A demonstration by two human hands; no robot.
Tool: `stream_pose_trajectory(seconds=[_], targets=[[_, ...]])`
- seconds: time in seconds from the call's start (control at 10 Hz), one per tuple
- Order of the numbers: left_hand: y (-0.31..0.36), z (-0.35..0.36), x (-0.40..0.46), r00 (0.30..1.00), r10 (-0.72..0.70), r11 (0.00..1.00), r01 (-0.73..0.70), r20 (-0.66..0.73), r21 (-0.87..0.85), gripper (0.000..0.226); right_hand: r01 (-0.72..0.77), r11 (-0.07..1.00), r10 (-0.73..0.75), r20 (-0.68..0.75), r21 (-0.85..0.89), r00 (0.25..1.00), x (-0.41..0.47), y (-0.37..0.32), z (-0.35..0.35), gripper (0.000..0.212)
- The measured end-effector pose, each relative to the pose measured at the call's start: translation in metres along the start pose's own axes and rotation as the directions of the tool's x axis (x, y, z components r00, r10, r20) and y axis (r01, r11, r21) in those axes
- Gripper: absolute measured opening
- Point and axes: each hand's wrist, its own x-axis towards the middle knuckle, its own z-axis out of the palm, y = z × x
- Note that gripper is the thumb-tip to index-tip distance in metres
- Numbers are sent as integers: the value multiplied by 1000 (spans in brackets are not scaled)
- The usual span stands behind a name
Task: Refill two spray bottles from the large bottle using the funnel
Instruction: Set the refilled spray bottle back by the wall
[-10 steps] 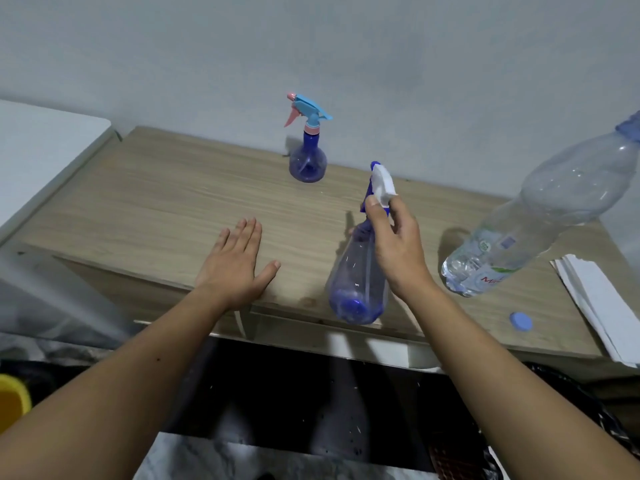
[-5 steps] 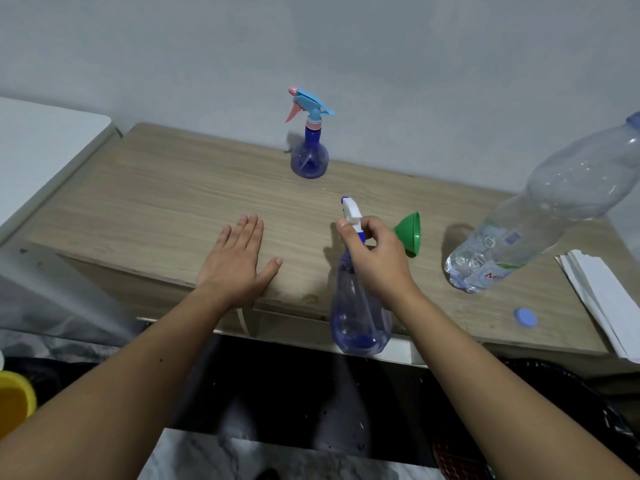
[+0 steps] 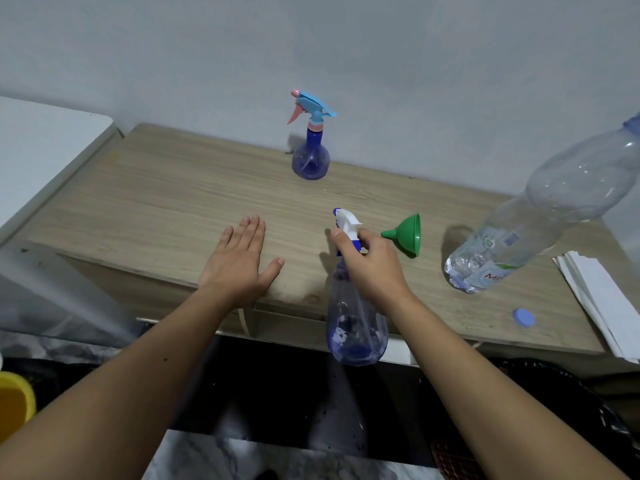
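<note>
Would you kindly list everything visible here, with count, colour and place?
Spray bottle: one, clear blue, white head, held off the table's front edge.
Second spray bottle: one, blue, pink-and-blue head, back by wall.
Funnel: one, green, lying on its side.
Large bottle: one, clear, uncapped, right.
Cap: one, blue, front right.
Papers: white, right edge.
Table: wooden.
Left hand: flat on table.
Right hand: grips spray head.

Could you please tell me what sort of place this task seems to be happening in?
Probably a room in a home, perhaps a utility or kitchen corner, though that is a guess. A wood-grain cabinet top stands against a plain wall, holding household spray bottles and a drinking-water bottle, with a yellow tub on the floor.
</note>
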Motion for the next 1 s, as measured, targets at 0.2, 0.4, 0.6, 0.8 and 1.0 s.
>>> stream_pose_trajectory(seconds=[0.2,0.4,0.6,0.8,1.0], targets=[[-1,3,1,1000,3,1000,-3,-10,-1,101,-46,999,46,25,4,999,0,-4,4,42],[-1,2,2,1000,2,1000,-2,-1,-13,103,-44,994,49,43,-105,998,-1,0,3,40],[-1,3,2,1000,-2,1000,2,5,-5,101,-40,999,40,1,11,999,-1,-6,0,37],[-2,3,2,1000,-1,1000,1,0,-3,103,16,997,-12,-53,79,999,1,-14,-8,29],[-1,3,2,1000,-1,1000,1,-4,4,103,51,988,-35,-106,149,994,8,-14,-15,37]])
